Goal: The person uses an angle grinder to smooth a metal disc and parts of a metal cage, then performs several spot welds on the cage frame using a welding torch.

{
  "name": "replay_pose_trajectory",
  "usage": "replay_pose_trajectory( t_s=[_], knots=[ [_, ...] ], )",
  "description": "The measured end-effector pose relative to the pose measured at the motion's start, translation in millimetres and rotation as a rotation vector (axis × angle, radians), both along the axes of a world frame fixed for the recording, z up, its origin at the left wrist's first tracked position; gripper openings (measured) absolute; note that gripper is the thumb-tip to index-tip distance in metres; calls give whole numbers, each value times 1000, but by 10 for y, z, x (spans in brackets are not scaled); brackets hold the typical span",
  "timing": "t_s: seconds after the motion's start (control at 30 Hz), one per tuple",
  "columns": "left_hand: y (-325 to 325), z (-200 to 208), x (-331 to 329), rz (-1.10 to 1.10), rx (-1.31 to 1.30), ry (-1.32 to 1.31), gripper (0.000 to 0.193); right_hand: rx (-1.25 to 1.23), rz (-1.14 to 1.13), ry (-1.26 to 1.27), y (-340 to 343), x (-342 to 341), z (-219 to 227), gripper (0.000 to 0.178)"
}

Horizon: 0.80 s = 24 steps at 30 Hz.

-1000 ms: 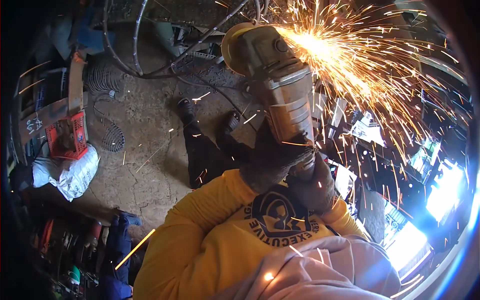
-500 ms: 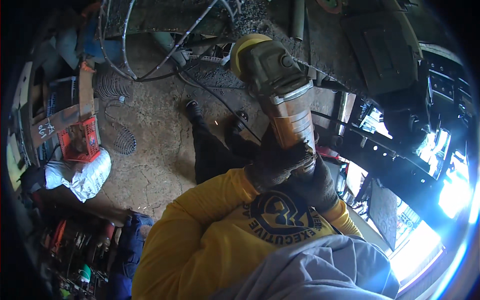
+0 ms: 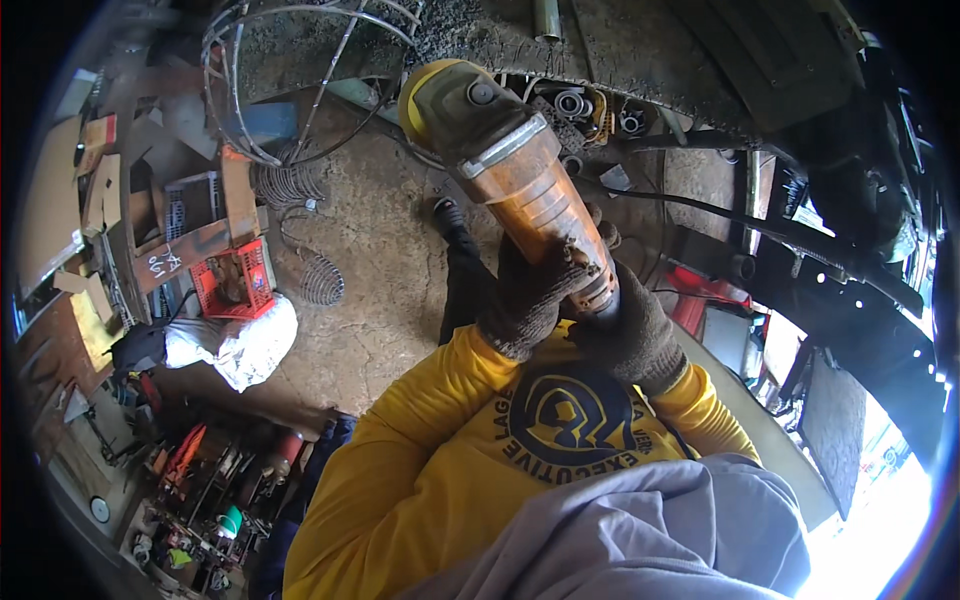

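Note:
A large angle grinder (image 3: 535,195) with a worn orange body and a dark gear head slants up and left in front of my chest. Its yellow disc guard (image 3: 425,90) is at the far end, by the edge of the dark workbench (image 3: 640,75); whether the disc touches anything cannot be seen. Brown knit gloves cover both hands. My left hand (image 3: 535,300) wraps the body from the left side. Around the rear end, my right hand (image 3: 637,335) is closed from the right, its fingertips showing above the body.
A metal wire frame (image 3: 345,40) rises at the bench's left. Wire coils (image 3: 322,282) lie on the concrete floor, near a red plastic crate (image 3: 228,285) and a white sack (image 3: 245,345). Metal parts (image 3: 572,103) sit below the bench. A dark cable (image 3: 690,205) runs off to the right.
The grinder and both hands have shifted left and slightly down in the picture, while the surroundings at left have moved right. Both hands keep their hold. A small spark seen earlier is gone.

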<state>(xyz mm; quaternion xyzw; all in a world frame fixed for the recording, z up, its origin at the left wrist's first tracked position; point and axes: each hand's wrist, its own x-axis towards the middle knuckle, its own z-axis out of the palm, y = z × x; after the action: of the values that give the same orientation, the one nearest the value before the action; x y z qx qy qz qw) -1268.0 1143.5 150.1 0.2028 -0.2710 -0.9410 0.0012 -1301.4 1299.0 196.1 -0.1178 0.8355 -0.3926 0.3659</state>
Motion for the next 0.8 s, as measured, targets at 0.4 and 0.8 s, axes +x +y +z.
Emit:
replay_pose_trajectory(
  t_s=[0.4,0.8],
  knots=[
    [5,-344,-117,58,-85,0,42,111,5,46,-216,-169,38,67],
    [96,-939,87,-92,-646,29,47,208,34,41,-284,-196,83,74]
  ],
)
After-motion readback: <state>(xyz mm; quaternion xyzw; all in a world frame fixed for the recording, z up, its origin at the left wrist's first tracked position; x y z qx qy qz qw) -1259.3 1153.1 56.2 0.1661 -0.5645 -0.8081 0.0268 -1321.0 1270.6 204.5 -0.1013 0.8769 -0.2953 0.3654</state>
